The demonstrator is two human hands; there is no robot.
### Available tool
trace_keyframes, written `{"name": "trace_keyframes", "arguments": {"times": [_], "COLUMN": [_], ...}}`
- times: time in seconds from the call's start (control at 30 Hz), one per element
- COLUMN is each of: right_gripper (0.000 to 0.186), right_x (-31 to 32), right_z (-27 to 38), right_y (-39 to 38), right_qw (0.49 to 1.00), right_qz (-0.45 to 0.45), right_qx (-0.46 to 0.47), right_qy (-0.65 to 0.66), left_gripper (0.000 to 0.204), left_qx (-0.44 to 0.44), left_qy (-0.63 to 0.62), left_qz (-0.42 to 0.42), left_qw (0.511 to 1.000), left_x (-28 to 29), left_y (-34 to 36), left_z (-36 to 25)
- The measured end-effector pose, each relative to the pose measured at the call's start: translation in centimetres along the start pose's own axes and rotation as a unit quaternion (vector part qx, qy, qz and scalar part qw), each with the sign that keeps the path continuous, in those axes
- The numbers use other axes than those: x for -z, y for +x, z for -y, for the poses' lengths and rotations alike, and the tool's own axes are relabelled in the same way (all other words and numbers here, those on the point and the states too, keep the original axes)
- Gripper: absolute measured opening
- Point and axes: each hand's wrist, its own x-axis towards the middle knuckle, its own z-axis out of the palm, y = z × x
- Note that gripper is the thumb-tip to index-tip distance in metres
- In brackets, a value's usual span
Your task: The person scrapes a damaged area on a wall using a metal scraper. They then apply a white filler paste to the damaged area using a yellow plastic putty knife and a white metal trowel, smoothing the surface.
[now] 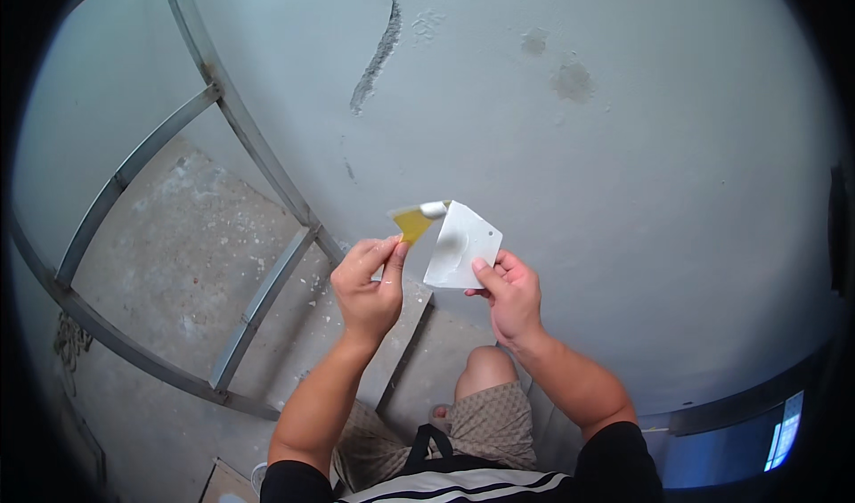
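Observation:
My left hand (pixel 370 285) pinches a yellow plastic scraper (pixel 412 224) by its lower corner. A white lump of putty (pixel 434 209) clings to the scraper's right end. In my right hand (pixel 514 295) is a flat white scraper (pixel 465 246) with a small hole near one corner, gripped at its lower right edge by the thumb in front. Its upper left corner meets the yellow scraper or lies very close to it; which, I cannot tell. Some smeared putty shows on the white face. Both tools are held up before the wall (pixel 641 191).
The wall bears a long rough crack (pixel 378 53) and patched spots (pixel 572 81). To my left stands a metal ladder-like frame (pixel 258 311). Below lies a speckled concrete floor (pixel 178 236). A coil of rope (pixel 71 338) hangs at the far left.

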Motion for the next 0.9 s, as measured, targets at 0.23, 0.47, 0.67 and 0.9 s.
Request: {"name": "trace_keyframes", "arguments": {"times": [0.23, 0.47, 0.67, 0.9], "right_gripper": [0.023, 0.027, 0.017, 0.012], "right_x": [0.3, 1.7, 0.7, 0.3], "right_z": [1.1, 5.1, 17.1, 20.4], "right_y": [1.3, 3.7, 9.6, 15.8], "right_qw": [0.976, 0.993, 0.676, 0.261], "right_qz": [-0.013, -0.066, -0.219, -0.163], "right_qx": [-0.133, 0.081, 0.524, 0.674], "right_qy": [0.172, 0.055, -0.470, -0.671], "left_gripper": [0.033, 0.022, 0.018, 0.015], "left_qx": [-0.285, -0.215, -0.132, -0.081], "left_qy": [0.266, 0.242, 0.179, 0.148], "left_qz": [0.068, 0.068, 0.077, 0.091], "left_qw": [0.918, 0.944, 0.972, 0.981], "left_x": [0.5, 0.4, -0.5, -1.7], "left_y": [0.8, -0.3, -5.4, -8.6], "left_z": [2.5, 4.9, 5.6, 6.2]}}
